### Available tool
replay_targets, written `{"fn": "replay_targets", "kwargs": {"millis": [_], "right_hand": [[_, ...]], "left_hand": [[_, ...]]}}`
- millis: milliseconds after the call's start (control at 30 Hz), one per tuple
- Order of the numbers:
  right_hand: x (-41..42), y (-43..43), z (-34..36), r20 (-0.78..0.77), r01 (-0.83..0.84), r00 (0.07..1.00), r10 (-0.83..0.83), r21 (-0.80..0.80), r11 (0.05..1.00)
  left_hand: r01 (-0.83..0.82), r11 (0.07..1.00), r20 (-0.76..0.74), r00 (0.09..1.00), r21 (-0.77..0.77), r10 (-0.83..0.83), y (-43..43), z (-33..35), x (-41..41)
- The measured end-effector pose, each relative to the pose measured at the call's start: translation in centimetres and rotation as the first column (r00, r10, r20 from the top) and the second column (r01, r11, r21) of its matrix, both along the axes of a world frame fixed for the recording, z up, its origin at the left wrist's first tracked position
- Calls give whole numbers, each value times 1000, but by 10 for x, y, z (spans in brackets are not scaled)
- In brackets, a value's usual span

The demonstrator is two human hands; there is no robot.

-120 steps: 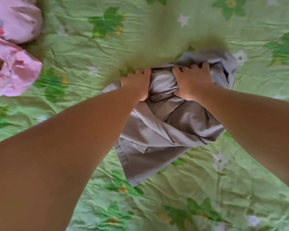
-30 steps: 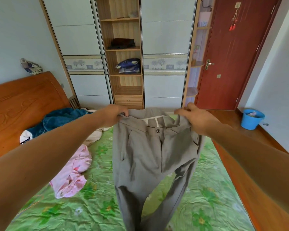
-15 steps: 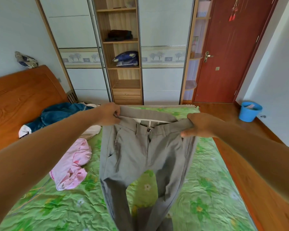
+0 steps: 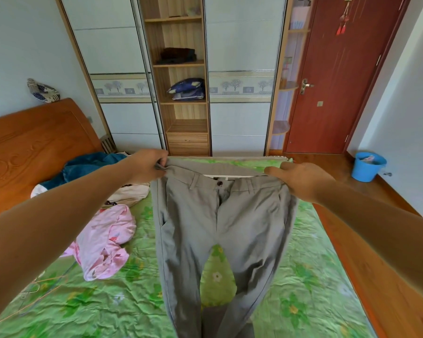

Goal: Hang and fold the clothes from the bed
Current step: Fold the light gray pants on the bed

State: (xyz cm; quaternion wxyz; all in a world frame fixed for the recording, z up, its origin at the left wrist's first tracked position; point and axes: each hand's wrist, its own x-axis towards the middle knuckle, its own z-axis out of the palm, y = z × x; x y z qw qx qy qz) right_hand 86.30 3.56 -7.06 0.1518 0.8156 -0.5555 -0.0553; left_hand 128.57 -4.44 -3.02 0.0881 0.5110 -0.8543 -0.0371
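Observation:
Grey trousers hang in front of me over the bed, front side toward me, both legs spread apart and dropping out of view at the bottom. My left hand pinches the left end of the waistband. My right hand grips the right end, stretching the waistband flat. On the green flowered bedsheet lie a pink garment, a cream-white garment and a blue garment.
A wooden headboard stands at the left. Behind the bed is a wardrobe with open shelves holding folded items. A red door and a blue bucket on the wooden floor are at the right. Thin wire hangers lie lower left.
Four seconds ago both hands pressed the bunched trousers on the sheet. Since then they lifted them, shook them open, and pulled the waistband wider apart; the legs now hang spread.

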Motion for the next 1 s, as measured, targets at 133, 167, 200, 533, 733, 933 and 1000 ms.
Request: {"fn": "replay_targets", "kwargs": {"millis": [133, 167, 200, 533, 733, 933, 1000], "right_hand": [[3, 7, 10, -239, -112, 965, 108, -4, 994], [4, 6, 10, -263, -123, 957, 119, 4, 992], [5, 6, 10, -275, -128, 953, 125, 5, 992], [13, 1, -7, 46, 67, 996, -74, 149, 987], [11, 4, -8, 477, 75, 869, -131, 135, 988], [-14, -5, 47, 785, 176, 614, -87, -28, 984], [-15, -9, 65, 811, 162, 584, -34, -75, 984]], "left_hand": [[68, 998, 51, 996, -3, -68, 1, 4, 4], [81, 997, 50, 996, 4, -81, 1, 4, 5], [91, 996, 49, 995, 16, -92, 1, 4, 5], [105, 994, 120, 987, 9, -106, 1, -7, 10], [27, 999, -134, 991, 18, -24, 8, -12, 19], [-107, 973, -523, 828, 206, 202, 12, 31, 47], [-106, 977, -537, 822, 183, 190, 12, 46, 49]]}}
